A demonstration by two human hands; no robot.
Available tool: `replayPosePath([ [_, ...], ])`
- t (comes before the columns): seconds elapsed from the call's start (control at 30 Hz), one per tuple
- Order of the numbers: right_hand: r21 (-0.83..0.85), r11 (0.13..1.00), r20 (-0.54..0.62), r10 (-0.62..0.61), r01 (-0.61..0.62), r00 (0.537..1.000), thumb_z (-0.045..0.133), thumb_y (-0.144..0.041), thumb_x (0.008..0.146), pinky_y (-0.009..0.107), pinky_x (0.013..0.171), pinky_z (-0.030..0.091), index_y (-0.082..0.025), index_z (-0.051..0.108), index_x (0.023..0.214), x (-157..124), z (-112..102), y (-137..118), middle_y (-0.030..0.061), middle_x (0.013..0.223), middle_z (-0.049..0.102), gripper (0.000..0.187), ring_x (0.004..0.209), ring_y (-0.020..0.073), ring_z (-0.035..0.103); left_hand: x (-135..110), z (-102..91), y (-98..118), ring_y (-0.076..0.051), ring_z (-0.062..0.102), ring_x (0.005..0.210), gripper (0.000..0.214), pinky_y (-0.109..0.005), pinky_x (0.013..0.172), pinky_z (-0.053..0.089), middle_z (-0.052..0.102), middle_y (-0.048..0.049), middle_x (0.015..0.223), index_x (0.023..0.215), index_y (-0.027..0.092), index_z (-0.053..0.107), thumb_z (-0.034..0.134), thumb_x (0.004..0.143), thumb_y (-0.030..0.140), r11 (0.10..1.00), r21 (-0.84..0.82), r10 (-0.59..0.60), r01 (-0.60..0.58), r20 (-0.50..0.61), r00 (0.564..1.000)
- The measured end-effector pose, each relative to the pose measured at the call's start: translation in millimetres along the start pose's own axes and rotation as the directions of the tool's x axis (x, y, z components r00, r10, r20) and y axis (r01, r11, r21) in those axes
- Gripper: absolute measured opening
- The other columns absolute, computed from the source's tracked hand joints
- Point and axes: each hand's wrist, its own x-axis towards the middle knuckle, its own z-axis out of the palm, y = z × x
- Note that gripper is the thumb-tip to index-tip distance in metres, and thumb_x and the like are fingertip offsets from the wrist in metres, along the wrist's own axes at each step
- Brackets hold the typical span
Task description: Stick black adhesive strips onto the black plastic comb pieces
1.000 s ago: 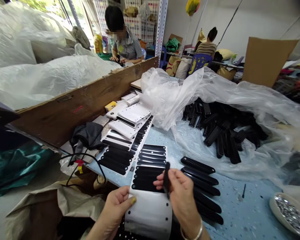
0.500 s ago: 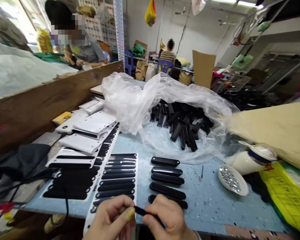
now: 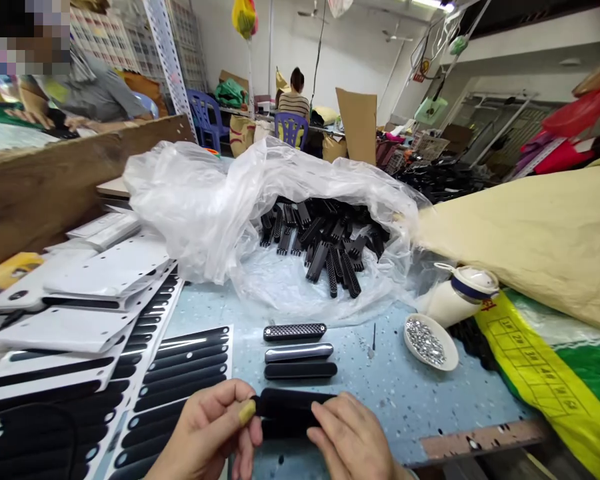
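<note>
Crowded workshop, pale blue worktop (image 3: 410,393) speckled and littered. Near the front edge, both hands on one black strip (image 3: 293,403) lying flat across the worktop: left hand (image 3: 210,433) with thumb and fingers (image 3: 245,411) closed on its left end, right hand (image 3: 353,440) with fingers curled over its right end. Probably light, thin and stiff-looking plastic with a matte, maybe fuzzy face — best taken by the two ends or along the long edges, not on the face. Just beyond, three finished pieces (image 3: 297,351) in a row, the farthest with a dotted face. To the left, backing sheets (image 3: 180,380) of black adhesive strips, partly overlapped by bare white sheets. Farther back, an open plastic bag (image 3: 205,207) around a heap of black toothed combs (image 3: 325,247). To the right, a small dish of metal bits (image 3: 430,341) — beside a white pot (image 3: 455,293).
</note>
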Motion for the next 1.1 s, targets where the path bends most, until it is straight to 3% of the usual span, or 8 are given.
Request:
replayPosePath([
  [0.23, -0.054, 0.998, -0.015, 0.022, -0.023, 1.000, 0.049, -0.007, 0.089, 0.036, 0.059, 0.056, -0.010, 0.061, 0.112, 18, -11, 16, 0.0108, 0.078, 0.067, 0.026, 0.069, 0.0233, 0.064, 31, -11.3, -8, -0.016, 0.062, 0.041, 0.040, -0.022, 0.038, 0.044, 0.070, -0.0047, 0.060, 0.081, 0.015, 0.073, 0.077, 0.067, 0.052, 0.971, 0.211, 0.131, -0.111, -0.085, 0.988],
  [0.37, -0.002, 0.987, -0.050, 0.158, -0.159, 0.986, 0.048, -0.011, 0.092, 0.034, 0.061, 0.055, -0.015, 0.063, 0.110, 27, -19, 30, 0.0081, 0.078, 0.066, 0.023, 0.070, 0.0215, 0.064, 46, -18.3, -2, -0.018, 0.065, 0.045, 0.051, -0.025, 0.039, 0.047, 0.073, -0.0056, 0.066, 0.098, 0.014, 0.074, 0.071, 0.071, 0.057, 0.911, 0.358, 0.265, -0.206, -0.125, 0.956],
  [0.47, 0.108, 0.946, -0.016, 0.310, -0.307, 0.951, 0.050, -0.016, 0.094, 0.032, 0.067, 0.057, -0.017, 0.066, 0.101, 29, -20, 50, 0.0075, 0.083, 0.068, 0.018, 0.075, 0.0203, 0.066, 56, -23.8, 6, -0.021, 0.069, 0.058, 0.036, -0.026, 0.052, 0.053, 0.075, -0.0046, 0.069, 0.088, 0.017, 0.075, 0.071, 0.071, 0.049, 0.743, 0.603, 0.469, -0.291, -0.158, 0.869],
  [0.53, 0.168, 0.914, 0.027, 0.371, -0.371, 0.928, 0.053, -0.019, 0.094, 0.032, 0.072, 0.058, -0.018, 0.068, 0.099, 28, -15, 64, 0.0074, 0.085, 0.071, 0.017, 0.078, 0.0200, 0.068, 65, -27.8, 8, -0.025, 0.072, 0.069, 0.027, -0.028, 0.063, 0.056, 0.078, -0.0046, 0.075, 0.084, 0.020, 0.077, 0.072, 0.070, 0.043, 0.579, 0.754, 0.561, -0.310, -0.092, 0.823],
  [0.6, 0.196, 0.897, 0.057, 0.393, -0.397, 0.918, 0.055, -0.020, 0.093, 0.032, 0.074, 0.059, -0.018, 0.070, 0.098, 25, -6, 72, 0.0075, 0.086, 0.072, 0.016, 0.080, 0.0201, 0.070, 73, -30.7, 6, -0.026, 0.074, 0.075, 0.025, -0.029, 0.068, 0.056, 0.080, -0.0047, 0.082, 0.088, 0.022, 0.078, 0.069, 0.072, 0.040, 0.446, 0.835, 0.570, -0.323, 0.014, 0.822],
  [0.7, 0.210, 0.898, 0.073, 0.380, -0.387, 0.922, 0.055, -0.019, 0.091, 0.032, 0.076, 0.059, -0.017, 0.070, 0.096, 20, 4, 72, 0.0088, 0.090, 0.074, 0.016, 0.083, 0.0207, 0.071, 78, -31.6, 1, -0.026, 0.074, 0.075, 0.025, -0.028, 0.069, 0.055, 0.080, -0.0043, 0.085, 0.093, 0.022, 0.078, 0.066, 0.076, 0.037, 0.336, 0.873, 0.539, -0.354, 0.130, 0.832],
  [0.9, 0.186, 0.917, 0.147, 0.329, -0.352, 0.933, 0.054, -0.017, 0.092, 0.030, 0.070, 0.060, -0.017, 0.069, 0.101, 10, -5, 57, 0.0079, 0.087, 0.073, 0.018, 0.076, 0.0197, 0.071, 71, -31.1, 2, -0.021, 0.071, 0.064, 0.017, -0.024, 0.061, 0.052, 0.077, -0.0008, 0.071, 0.080, 0.023, 0.076, 0.062, 0.080, 0.032, 0.283, 0.872, 0.468, -0.400, 0.238, 0.851],
  [1.1, 0.075, 0.978, 0.043, 0.190, -0.193, 0.981, 0.052, -0.013, 0.093, 0.038, 0.080, 0.060, -0.017, 0.066, 0.112, 26, -4, 82, 0.0110, 0.100, 0.073, 0.023, 0.091, 0.0232, 0.070, 82, -31.7, 11, -0.022, 0.071, 0.067, 0.027, -0.028, 0.066, 0.054, 0.077, -0.0045, 0.073, 0.093, 0.016, 0.075, 0.062, 0.076, 0.034, 0.360, 0.887, 0.585, -0.288, 0.026, 0.811],
])
